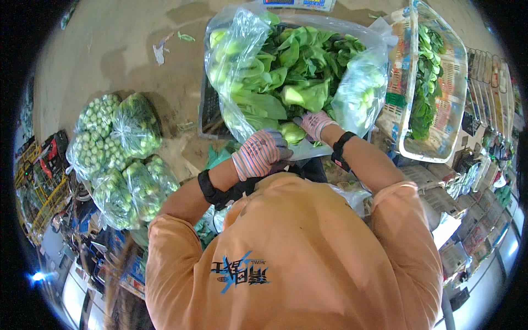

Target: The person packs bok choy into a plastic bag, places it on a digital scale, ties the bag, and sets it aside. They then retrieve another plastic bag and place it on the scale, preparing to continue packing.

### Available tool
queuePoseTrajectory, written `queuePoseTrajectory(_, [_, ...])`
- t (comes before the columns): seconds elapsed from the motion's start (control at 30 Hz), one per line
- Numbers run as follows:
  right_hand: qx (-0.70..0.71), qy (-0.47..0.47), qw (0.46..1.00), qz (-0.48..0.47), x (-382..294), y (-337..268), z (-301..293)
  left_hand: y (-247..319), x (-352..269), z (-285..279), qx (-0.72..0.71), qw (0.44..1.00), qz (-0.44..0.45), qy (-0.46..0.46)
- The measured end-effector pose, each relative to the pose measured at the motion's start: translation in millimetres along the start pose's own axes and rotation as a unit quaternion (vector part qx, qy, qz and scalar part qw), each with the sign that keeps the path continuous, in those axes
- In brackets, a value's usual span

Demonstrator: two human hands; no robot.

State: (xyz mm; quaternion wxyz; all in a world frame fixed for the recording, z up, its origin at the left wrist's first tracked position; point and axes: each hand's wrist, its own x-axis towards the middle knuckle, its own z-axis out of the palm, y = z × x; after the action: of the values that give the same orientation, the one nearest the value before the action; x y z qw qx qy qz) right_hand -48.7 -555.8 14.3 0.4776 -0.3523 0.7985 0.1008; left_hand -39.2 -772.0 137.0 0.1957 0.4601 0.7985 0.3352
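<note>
A large clear plastic bag (243, 37) full of green bok choy (307, 93) lines a black plastic crate (210, 111) in front of me. My left hand (262, 153), in a striped knit glove with grey fingers, is curled at the bag's near rim; whether it grips the plastic is not clear. My right hand (315, 125), gloved alike, reaches into the near right part of the bag, close to a bok choy head (293, 132). Leaves and plastic partly hide its fingers, so what they hold cannot be told.
Several clear bags of packed greens (136, 128) stand at the left. At the right is a tall white plastic basket (406, 136) with more bok choy (429, 82). Part of a digital scale (297, 3) shows beyond the crate. Scraps (159, 53) lie on the floor; flattened cardboard (420, 177) lies lower right.
</note>
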Motion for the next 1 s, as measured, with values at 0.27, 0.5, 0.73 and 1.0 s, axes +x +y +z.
queuePoseTrajectory(0.27, [0.110,0.125,0.986,0.002,-57.8,-6.8,-20.9,-10.2,10.5,3.2,0.017,0.960,-0.179,-0.217])
queuePoseTrajectory(0.5, [0.321,0.553,0.768,0.039,-121.1,91.8,-132.2,-16.6,9.9,10.2,-0.242,0.954,-0.164,0.061])
queuePoseTrajectory(0.73, [0.248,0.050,0.945,0.209,-1.2,227.1,-215.6,16.9,12.6,-6.5,-0.212,0.950,-0.200,0.116])
queuePoseTrajectory(1.0, [0.615,0.317,0.711,-0.125,-32.9,193.4,-199.5,33.9,9.2,-28.9,-0.351,0.893,-0.220,0.177])
